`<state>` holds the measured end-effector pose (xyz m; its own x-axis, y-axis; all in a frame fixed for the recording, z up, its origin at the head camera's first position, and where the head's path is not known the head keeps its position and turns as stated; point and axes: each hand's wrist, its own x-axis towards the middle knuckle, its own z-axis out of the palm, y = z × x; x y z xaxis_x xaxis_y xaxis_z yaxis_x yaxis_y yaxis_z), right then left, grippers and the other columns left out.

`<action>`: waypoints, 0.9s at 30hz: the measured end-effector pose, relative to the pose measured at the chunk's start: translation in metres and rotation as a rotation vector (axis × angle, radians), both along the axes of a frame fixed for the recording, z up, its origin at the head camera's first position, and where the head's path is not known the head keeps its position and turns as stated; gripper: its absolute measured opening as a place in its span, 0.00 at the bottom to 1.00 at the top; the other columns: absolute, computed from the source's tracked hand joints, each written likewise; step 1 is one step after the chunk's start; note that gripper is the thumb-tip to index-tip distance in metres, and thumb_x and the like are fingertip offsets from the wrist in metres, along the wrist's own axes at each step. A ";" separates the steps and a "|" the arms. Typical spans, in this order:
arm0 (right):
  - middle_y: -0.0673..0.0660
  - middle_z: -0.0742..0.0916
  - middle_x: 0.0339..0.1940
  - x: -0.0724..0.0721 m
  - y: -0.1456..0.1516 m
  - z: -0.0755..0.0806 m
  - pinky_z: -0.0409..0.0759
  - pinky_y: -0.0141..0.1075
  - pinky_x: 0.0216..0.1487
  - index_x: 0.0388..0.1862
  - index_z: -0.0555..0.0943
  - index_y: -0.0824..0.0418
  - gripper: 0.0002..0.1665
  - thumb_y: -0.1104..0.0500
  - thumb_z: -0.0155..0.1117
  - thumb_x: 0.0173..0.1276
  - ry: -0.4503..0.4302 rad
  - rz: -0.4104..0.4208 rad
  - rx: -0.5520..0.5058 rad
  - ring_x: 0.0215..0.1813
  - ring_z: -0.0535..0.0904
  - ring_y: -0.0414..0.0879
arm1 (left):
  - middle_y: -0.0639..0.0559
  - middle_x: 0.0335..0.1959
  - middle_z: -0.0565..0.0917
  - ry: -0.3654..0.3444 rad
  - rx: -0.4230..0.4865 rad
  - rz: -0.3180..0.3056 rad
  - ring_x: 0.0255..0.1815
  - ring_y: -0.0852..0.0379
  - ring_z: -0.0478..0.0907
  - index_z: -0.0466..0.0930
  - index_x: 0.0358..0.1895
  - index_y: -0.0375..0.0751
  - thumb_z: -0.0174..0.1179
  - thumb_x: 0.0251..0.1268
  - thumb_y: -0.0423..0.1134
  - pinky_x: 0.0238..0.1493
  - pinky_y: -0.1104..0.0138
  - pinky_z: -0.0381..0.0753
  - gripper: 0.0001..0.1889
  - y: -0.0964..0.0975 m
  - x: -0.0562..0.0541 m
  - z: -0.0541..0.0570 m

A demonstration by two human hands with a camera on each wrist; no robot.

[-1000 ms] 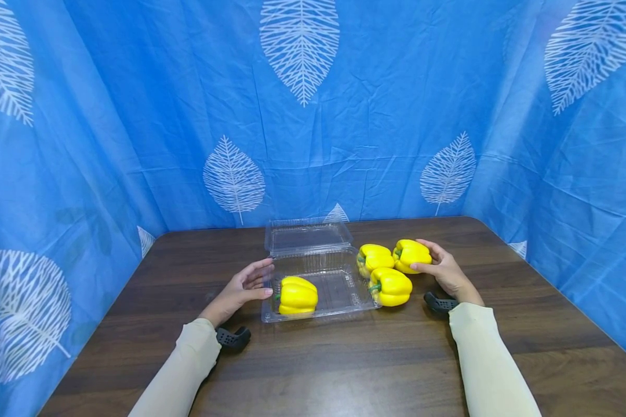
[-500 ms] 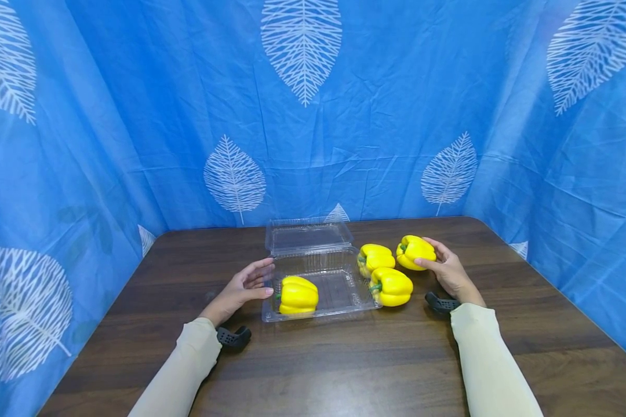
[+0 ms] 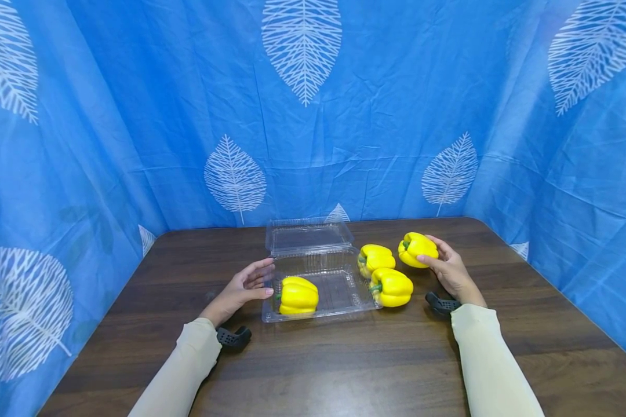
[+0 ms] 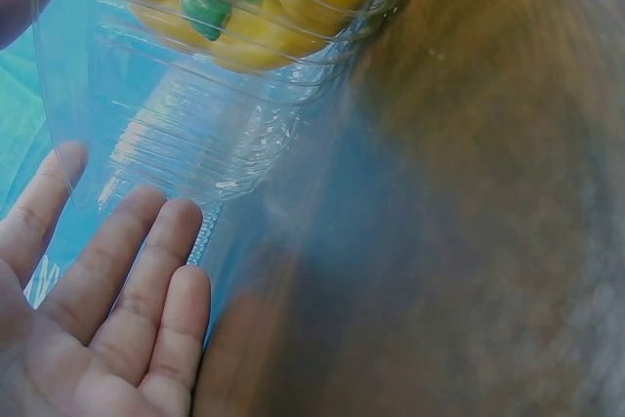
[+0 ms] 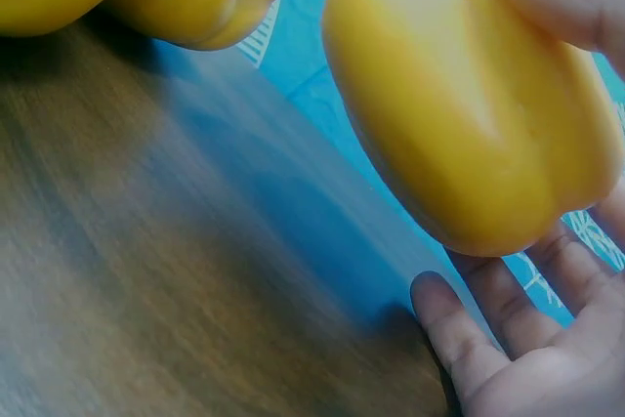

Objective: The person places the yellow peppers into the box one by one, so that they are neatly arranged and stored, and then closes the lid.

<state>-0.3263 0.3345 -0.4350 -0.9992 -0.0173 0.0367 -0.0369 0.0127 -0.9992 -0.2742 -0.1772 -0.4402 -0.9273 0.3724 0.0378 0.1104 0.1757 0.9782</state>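
My right hand [image 3: 452, 274] holds a yellow bell pepper [image 3: 418, 249] between thumb and fingers, slightly above the table. In the right wrist view the thumb lies on one side of this pepper [image 5: 469, 114] and fingers are behind it. At the left side of the clear plastic clamshell container [image 3: 339, 292], my left hand [image 3: 238, 294] rests with extended fingers; its fingertips [image 4: 178, 217] touch the wall or rim in the left wrist view. Inside the container lies another bell pepper [image 3: 298, 296], its green stem facing left.
Two more bell peppers, a rear one [image 3: 377, 260] and a front one [image 3: 392, 287], sit against the container's right side. The raised lid [image 3: 309, 236] leans back behind the base. Dark wood table [image 3: 334, 365] surrounds it, with a blue leaf-patterned curtain [image 3: 365, 133] behind.
The right hand has lifted its bell pepper and drawn it a little up and right, away from the other two. The left hand and container stay where they were.
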 end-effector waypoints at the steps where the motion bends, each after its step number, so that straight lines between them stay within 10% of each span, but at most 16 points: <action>1: 0.52 0.72 0.74 0.000 -0.001 0.001 0.79 0.21 0.62 0.89 0.53 0.63 0.50 0.61 0.70 0.78 -0.002 -0.004 0.011 0.62 0.76 0.31 | 0.33 0.85 0.63 0.001 0.000 -0.001 0.84 0.33 0.61 0.58 0.86 0.37 0.66 0.72 0.36 0.83 0.43 0.62 0.42 0.000 0.000 0.000; 27: 0.45 0.76 0.66 0.001 -0.011 0.022 0.79 0.21 0.60 0.86 0.57 0.67 0.46 0.59 0.70 0.78 0.140 0.019 0.200 0.60 0.77 0.36 | 0.33 0.85 0.63 0.003 -0.003 0.002 0.84 0.32 0.62 0.58 0.85 0.37 0.66 0.72 0.35 0.82 0.42 0.62 0.42 -0.001 -0.001 -0.001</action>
<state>-0.3255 0.3231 -0.4129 -0.9841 -0.0565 0.1685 -0.1766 0.2082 -0.9620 -0.2750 -0.1780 -0.4415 -0.9279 0.3709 0.0389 0.1126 0.1792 0.9774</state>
